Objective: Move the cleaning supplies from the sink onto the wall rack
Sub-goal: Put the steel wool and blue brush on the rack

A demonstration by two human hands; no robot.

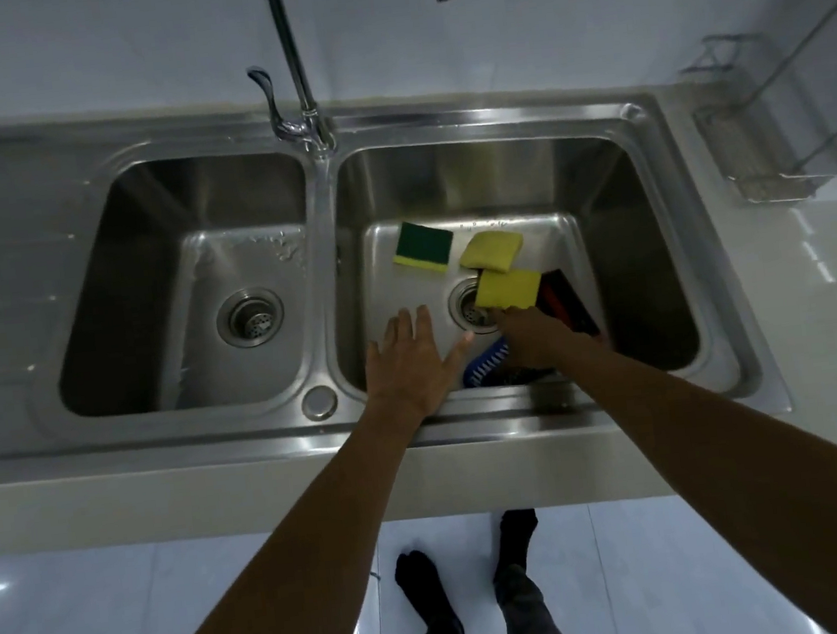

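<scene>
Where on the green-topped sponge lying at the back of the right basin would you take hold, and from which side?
Pinch the green-topped sponge across its two long edges, coming straight down from above. It lies flat on the floor of the right basin, green side up, apart from the other sponges, with bare steel on every side for fingers. The open left hand is nearest.

The yellow sponge (506, 288) is pinched at its near edge by the right hand's fingertips (504, 314), tilted above the drain. Beyond them lie a second yellow sponge (492, 251) and a green-topped sponge (423, 246). The blue brush (486, 364) lies under the palm.
</scene>
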